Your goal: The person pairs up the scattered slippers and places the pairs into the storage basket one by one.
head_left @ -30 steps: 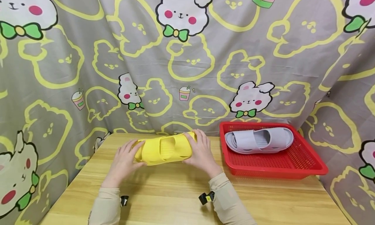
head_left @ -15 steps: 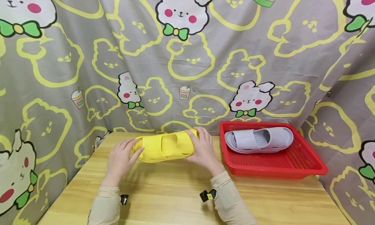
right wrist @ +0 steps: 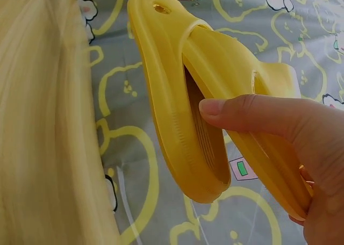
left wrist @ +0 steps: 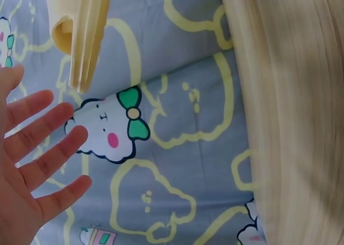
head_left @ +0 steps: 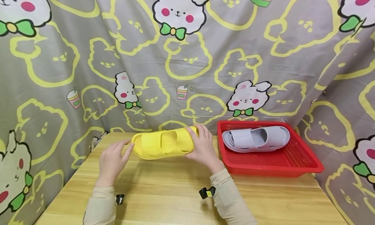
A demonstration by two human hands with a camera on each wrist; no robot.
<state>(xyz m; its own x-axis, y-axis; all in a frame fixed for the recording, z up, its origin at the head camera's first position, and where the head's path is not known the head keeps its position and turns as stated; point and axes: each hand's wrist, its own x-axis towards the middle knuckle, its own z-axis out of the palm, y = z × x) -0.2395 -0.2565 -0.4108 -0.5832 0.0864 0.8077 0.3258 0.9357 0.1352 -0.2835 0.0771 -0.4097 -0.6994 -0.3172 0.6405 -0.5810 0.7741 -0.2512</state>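
Note:
My right hand (head_left: 203, 150) grips a pair of yellow slippers (head_left: 150, 145) at their right end, above the wooden table. In the right wrist view two slippers show: a nearer slipper (right wrist: 161, 57) and another slipper (right wrist: 231, 54) behind it, set at an angle. The right thumb (right wrist: 242, 113) lies over the nearer one's opening, and the other fingers are mostly hidden. To the left of the slippers is my left hand (head_left: 111, 163), its fingertips close by the slippers' left end. The left wrist view shows its fingers (left wrist: 48, 164) spread, holding nothing, apart from the yellow slipper (left wrist: 88, 35).
A red plastic basket (head_left: 272, 166) stands at the right of the wooden table (head_left: 164, 192), and pale grey slippers (head_left: 241, 140) lie inside it along the back. Behind the table hangs a grey patterned curtain (head_left: 199, 69).
The left hand has let go of the yellow slippers and drawn away to the left. The right hand keeps its hold and has lifted them slightly.

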